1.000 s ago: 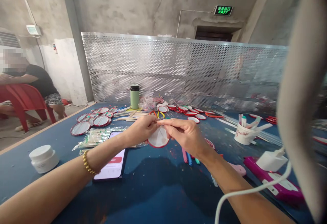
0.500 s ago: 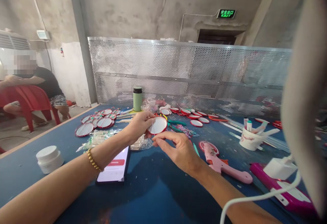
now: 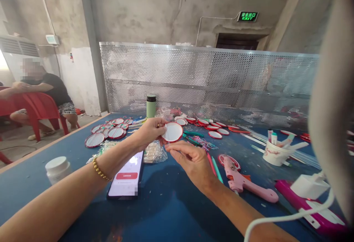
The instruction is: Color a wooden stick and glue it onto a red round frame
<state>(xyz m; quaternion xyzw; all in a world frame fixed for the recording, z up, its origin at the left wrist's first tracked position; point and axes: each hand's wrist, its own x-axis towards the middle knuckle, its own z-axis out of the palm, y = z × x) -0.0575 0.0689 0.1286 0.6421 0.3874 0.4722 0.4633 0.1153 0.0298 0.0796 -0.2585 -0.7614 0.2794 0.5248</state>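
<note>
My left hand (image 3: 151, 130) is closed on the left edge of a small round white disc with a red rim (image 3: 174, 132), held up over the table. A thin pale string (image 3: 167, 133) runs down across the disc's left side from my left fingers. My right hand (image 3: 193, 161) is just below the disc, thumb and forefinger pinched at the string's lower end. Its other fingers are curled. Similar red-rimmed discs (image 3: 94, 140) lie in a pile to the left, several with strips across them, and more discs (image 3: 215, 134) lie beyond my right hand.
A phone (image 3: 125, 183) lies under my left forearm, beside a white jar (image 3: 58, 168). To the right are a pink glue gun (image 3: 249, 186), a cup of pens (image 3: 275, 155) and a magenta power strip (image 3: 318, 212) with a white cable. A green bottle (image 3: 151, 107) stands behind.
The view has shifted slightly, so everything sits a little further right. Both hands keep nearly the same hold on the disc and string; the disc looks slightly more turned toward me.
</note>
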